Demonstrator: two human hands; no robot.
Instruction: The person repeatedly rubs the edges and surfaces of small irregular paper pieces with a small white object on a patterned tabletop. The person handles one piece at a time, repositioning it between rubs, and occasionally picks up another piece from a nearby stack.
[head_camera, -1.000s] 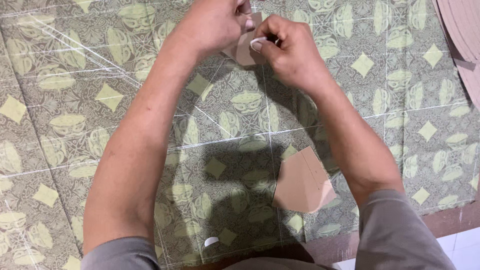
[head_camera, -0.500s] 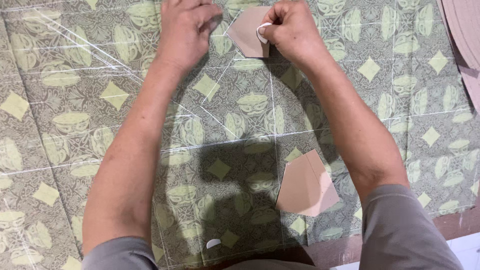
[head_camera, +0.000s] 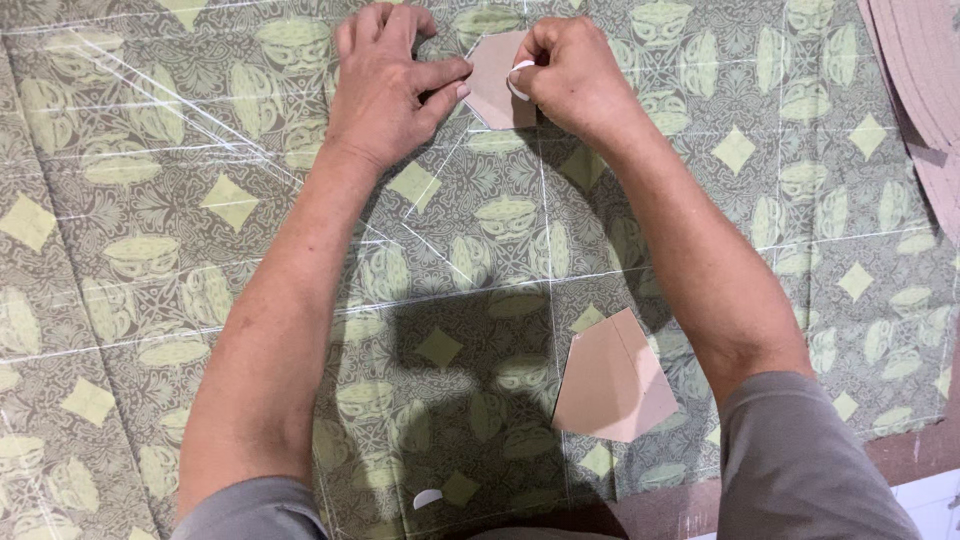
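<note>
Head view: the left hand (head_camera: 392, 88) presses its fingers flat on the edge of a brown card (head_camera: 497, 82) lying on the patterned cloth (head_camera: 150, 250), while the right hand (head_camera: 572, 72) has its fingers pinched on a white chalk sliver (head_camera: 519, 68) at the card's side. Tracing seems partway done; a second card (head_camera: 612, 380) lies untouched nearer the body.

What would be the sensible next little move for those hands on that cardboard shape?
Probably draw the white chalk piece on along the edge of the cardboard template: the left hand presses the template flat on the patterned cloth while the right hand pinches the chalk against it.
</note>
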